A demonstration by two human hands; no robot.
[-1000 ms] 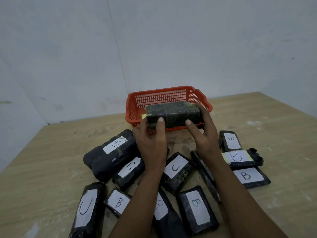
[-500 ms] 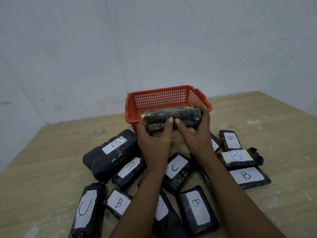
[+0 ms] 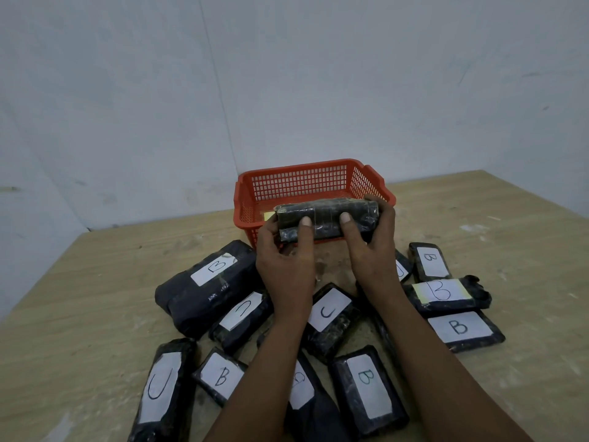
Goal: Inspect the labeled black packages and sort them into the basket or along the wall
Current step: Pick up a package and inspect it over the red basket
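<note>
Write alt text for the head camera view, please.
Both hands, left hand and right hand, hold a black package above the near rim of a red basket. Other black packages labeled B or C lie on the wooden table.

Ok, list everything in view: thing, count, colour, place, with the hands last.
held package: one, black, label side hidden, over the basket's near edge.
basket: one, red, far middle of the table, near the wall.
labelled packages: at least ten, black with white B or C labels, clustered on the table before the basket.
table: one, light wood.
wall: pale grey, behind.
left hand: gripping the held package's left end.
right hand: gripping its right end.
</note>
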